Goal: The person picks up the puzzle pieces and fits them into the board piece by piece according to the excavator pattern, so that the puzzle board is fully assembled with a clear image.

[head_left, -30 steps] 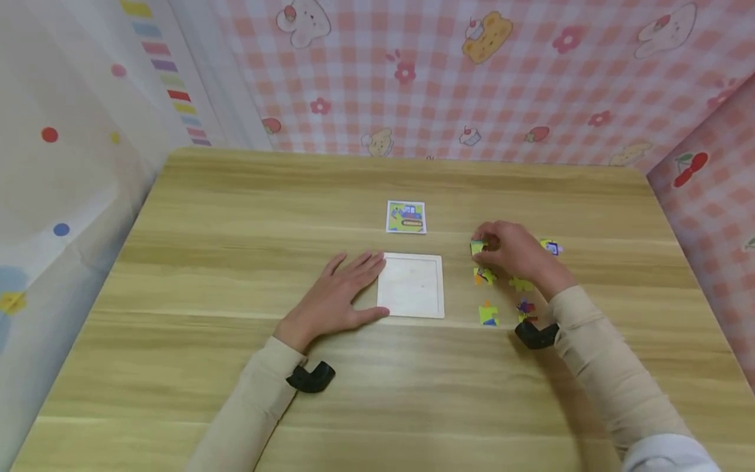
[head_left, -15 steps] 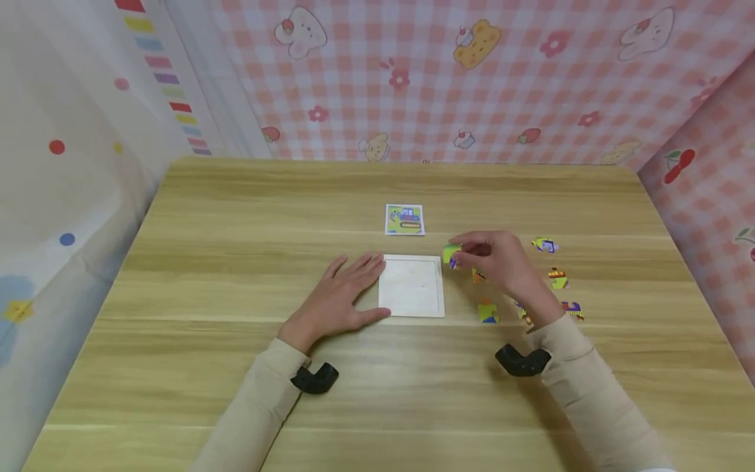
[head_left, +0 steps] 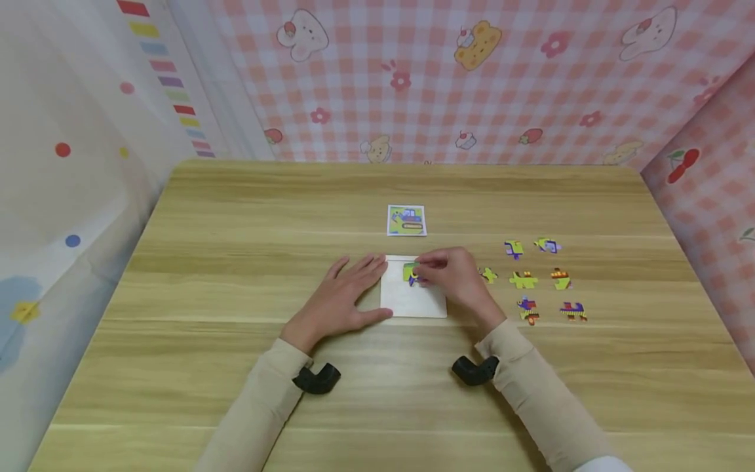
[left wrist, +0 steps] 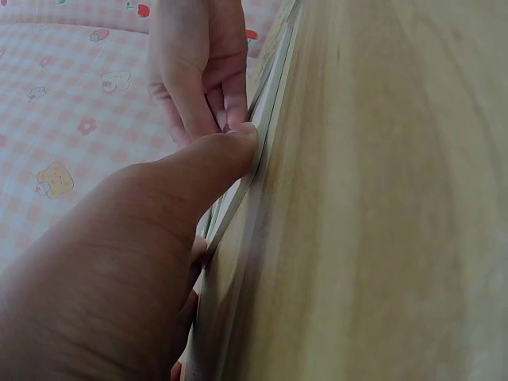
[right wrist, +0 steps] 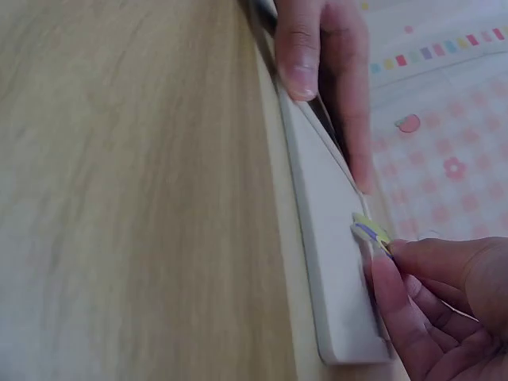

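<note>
right thumb and fingertips are drawn narrow, and it's a tight pinch: the right hand (head_left: 457,278) has a small green-and-purple jigsaw piece (head_left: 409,273) by its edge, over the upper part of a flat, white, square tray (head_left: 413,305)! from the right wrist view the piece sits tilted near the tray's far side; whether it touches the surface, i cannot tell. across on the left, the left hand (head_left: 333,303) lies with fingers straight and thumb spread wide, tips on the tray's left edge, thumb by the near corner. out to the right, seven loose, multicoloured jigsaw pieces (head_left: 523,280) are scattered, lime green, purple and orange among them. beyond the tray, a small, square, white-bordered picture card (head_left: 406,220) shows a blue-and-purple vehicle on green. beneath it all, a pale, wood-grained table (head_left: 377,406), and behind that, a pink-and-white checked cloth (head_left: 354,72) with cartoon prints!
</note>
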Tool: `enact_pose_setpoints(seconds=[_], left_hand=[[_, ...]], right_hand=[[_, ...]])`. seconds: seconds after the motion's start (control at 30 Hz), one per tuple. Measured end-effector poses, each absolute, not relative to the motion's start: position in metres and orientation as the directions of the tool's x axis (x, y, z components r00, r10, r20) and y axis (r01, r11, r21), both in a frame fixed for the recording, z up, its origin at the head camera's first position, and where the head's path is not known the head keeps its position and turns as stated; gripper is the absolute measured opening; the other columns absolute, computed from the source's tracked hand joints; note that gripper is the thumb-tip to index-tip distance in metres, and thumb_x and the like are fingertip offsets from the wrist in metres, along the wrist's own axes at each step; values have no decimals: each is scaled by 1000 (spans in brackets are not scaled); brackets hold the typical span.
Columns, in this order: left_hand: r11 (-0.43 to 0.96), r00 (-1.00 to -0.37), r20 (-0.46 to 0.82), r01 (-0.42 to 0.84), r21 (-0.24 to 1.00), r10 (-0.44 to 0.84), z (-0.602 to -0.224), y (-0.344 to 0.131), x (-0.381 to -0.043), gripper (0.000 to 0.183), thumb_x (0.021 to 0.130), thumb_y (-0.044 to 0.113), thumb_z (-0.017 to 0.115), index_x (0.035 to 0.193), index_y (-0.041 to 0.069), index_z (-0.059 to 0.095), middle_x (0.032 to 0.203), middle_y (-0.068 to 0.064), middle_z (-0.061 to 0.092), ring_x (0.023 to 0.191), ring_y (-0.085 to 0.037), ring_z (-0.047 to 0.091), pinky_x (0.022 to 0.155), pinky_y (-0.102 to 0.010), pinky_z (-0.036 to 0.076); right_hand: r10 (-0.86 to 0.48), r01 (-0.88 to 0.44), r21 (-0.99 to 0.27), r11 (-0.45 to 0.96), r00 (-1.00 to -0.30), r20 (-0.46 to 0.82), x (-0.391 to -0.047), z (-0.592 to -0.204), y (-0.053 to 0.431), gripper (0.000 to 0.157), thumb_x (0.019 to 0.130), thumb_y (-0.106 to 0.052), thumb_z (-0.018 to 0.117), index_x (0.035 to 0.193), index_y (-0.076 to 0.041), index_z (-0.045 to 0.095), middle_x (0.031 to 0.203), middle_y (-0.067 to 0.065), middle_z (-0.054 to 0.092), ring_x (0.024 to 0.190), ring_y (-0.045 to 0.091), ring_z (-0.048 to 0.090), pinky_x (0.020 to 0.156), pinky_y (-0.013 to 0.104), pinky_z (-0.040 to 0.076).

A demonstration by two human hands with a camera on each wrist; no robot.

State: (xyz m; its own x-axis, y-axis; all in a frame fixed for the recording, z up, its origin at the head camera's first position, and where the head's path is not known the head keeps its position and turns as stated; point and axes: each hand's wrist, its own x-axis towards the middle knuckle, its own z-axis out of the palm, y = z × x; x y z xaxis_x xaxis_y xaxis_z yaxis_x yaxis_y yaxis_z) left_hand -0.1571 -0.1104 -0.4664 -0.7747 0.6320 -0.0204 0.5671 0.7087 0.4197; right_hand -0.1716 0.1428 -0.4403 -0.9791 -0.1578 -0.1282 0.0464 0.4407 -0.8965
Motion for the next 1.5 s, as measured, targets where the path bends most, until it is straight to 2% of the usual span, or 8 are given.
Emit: enact_pose_setpoints(seconds=[0.13, 0.47, 0.7, 1.2, 1.33, 1.5], left_hand=[[699, -772, -8, 571, 431, 636, -467, -112, -158, 91, 96, 69, 55, 164, 14, 29, 171, 4, 22, 158, -16, 17, 129, -45, 3], [680, -763, 7, 580, 449, 646, -466, -110, -159, 95, 94, 68, 59, 164, 10, 28, 170, -1, 25, 158, -16, 18, 129, -36, 5], [681, -766, 7, 576, 452, 643, -464, -109, -160, 94, 94, 66, 60, 164, 11, 28, 170, 0, 24, 158, -15, 17, 129, -35, 4], [690, -771, -13, 562, 457, 636, -464, -110, -159, 95, 94, 66, 60, 164, 11, 28, 171, 0, 23, 158, -15, 15, 129, -35, 3], [690, -772, -12, 561, 459, 636, -466, -111, -159, 94, 95, 66, 60, 164, 11, 28, 170, 1, 23, 158, -14, 15, 129, -34, 3], [689, -770, -13, 563, 457, 638, -466, -111, -160, 93, 95, 66, 59, 164, 11, 28, 170, 0, 24, 158, -15, 16, 129, -35, 4]], right_hand=[[-151, 39, -881, 472, -981, -125, -175, -441, 135, 16, 95, -2, 73, 107, 8, 77, 91, 19, 77, 68, 14, 71, 64, 24, 60], [-176, 13, -833, 553, -975, -132, -181, -438, 124, 16, 95, -6, 74, 106, 5, 77, 83, 11, 76, 67, 13, 67, 64, 23, 52], [-204, -20, -797, 604, -970, -130, -186, -434, 119, 14, 94, -8, 76, 104, 1, 79, 89, 9, 77, 78, 18, 68, 74, 29, 56], [-221, -76, -790, 608, -972, -77, -183, -438, 114, 10, 93, -4, 76, 102, 0, 78, 91, 11, 76, 83, 21, 69, 77, 34, 59], [-252, -125, -761, 637, -966, -53, -181, -439, 113, 13, 93, -5, 76, 105, 1, 79, 93, 10, 76, 84, 21, 68, 79, 35, 59], [-338, -200, -703, 682, -939, -60, -180, -435, 112, 25, 90, -8, 80, 112, 2, 78, 89, 9, 69, 82, 20, 62, 76, 33, 55]])
